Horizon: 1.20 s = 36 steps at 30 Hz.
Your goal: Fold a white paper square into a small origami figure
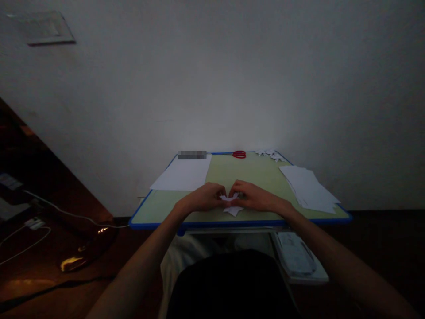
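Note:
Near the front edge of the green table (156, 212), a small folded piece of white paper (235, 210) is held between my two hands. Its outline shows several points. My left hand (210, 196) pinches it from the left side, fingers bent. From the right, my right hand (249, 196) grips it with thumb and fingers closed. Part of the paper is hidden behind the fingers, so the exact folds cannot be made out.
White sheets lie at the left (182, 175), and a stack of white paper (308, 188) at the right. Red-handled scissors (239, 154) and several small folded paper pieces (270, 153) lie along the back edge by the wall. Cables (76, 215) hang at the left.

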Tool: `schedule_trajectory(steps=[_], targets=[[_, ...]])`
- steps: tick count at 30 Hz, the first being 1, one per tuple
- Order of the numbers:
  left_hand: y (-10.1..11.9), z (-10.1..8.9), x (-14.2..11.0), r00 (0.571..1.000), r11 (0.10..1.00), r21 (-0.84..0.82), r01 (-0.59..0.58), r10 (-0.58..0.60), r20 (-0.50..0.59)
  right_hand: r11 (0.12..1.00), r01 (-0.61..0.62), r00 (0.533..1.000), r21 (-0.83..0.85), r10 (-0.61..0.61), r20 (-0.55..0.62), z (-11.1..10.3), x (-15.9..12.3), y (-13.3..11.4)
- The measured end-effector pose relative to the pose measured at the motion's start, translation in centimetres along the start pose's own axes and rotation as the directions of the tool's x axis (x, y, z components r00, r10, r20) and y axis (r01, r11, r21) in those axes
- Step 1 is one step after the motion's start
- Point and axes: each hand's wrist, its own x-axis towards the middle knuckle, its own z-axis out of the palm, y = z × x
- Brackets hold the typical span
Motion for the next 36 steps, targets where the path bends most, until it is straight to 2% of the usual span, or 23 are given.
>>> schedule_trajectory(steps=[4,6,8,11,14,15,17,19,21,23,25,28,30,32,36], targets=[[0.2,1.1,-1.3,0.983,0.988,-0.149,0.034,-0.06,-0.172,0.999,-0.028,0.985,0.021,0.032,-0.171,0.9,-0.2,-1.2],[0.6,1.5,-2.0,0.945,0.968,-0.252,0.017,-0.098,-0.311,0.997,-0.014,0.96,0.082,0.036,-0.277,0.9,-0.5,-2.2],[1.1,1.8,-2.6,0.902,0.935,-0.349,-0.054,-0.105,-0.419,0.986,0.024,0.935,0.165,0.036,-0.351,0.8,-0.7,-3.3],[2.0,1.8,-2.8,0.8,0.893,-0.415,-0.176,-0.116,-0.589,0.961,0.059,0.883,0.271,0.076,-0.464,0.5,-0.6,-4.4],[2.2,2.1,-2.3,0.679,0.919,-0.327,-0.218,-0.099,-0.728,0.947,0.073,0.85,0.312,0.105,-0.517,0.5,0.0,-4.5],[2.1,2.2,-1.9,0.65,0.931,-0.297,-0.214,-0.091,-0.754,0.944,0.083,0.833,0.319,0.11,-0.542,0.6,0.4,-4.3],[1.5,2.6,-1.3,0.619,0.938,-0.282,-0.203,-0.1,-0.779,0.936,0.087,0.811,0.341,0.132,-0.57,0.8,1.1,-3.7],[0.9,2.7,-0.7,0.625,0.924,-0.324,-0.204,-0.132,-0.769,0.926,0.067,0.828,0.372,0.156,-0.539,1.0,1.7,-3.2],[0.3,2.5,-0.3,0.668,0.895,-0.387,-0.22,-0.15,-0.729,0.917,0.046,0.831,0.397,0.185,-0.524,1.1,2.1,-2.8],[0.1,2.1,-0.1,0.705,0.878,-0.422,-0.226,-0.152,-0.693,0.913,0.045,0.811,0.406,0.204,-0.548,1.3,2.1,-2.7],[0.3,1.8,-0.2,0.739,0.847,-0.473,-0.243,-0.154,-0.656,0.905,0.041,0.771,0.424,0.241,-0.59,1.6,2.0,-2.9],[0.7,2.4,-0.7,0.709,0.765,-0.572,-0.296,-0.226,-0.668,0.905,0.029,0.714,0.425,0.279,-0.642,2.3,1.5,-3.5],[1.1,3.3,-1.2,0.72,0.705,-0.631,-0.324,-0.248,-0.648,0.91,0.039,0.704,0.413,0.268,-0.658,2.7,1.1,-4.0],[1.3,4.1,-1.5,0.713,0.667,-0.653,-0.359,-0.256,-0.653,0.913,0.064,0.709,0.402,0.242,-0.662,3.1,0.8,-4.3],[1.6,5.0,-1.6,0.673,0.693,-0.634,-0.343,-0.29,-0.681,0.921,0.058,0.696,0.384,0.239,-0.677,3.6,0.6,-4.6]])
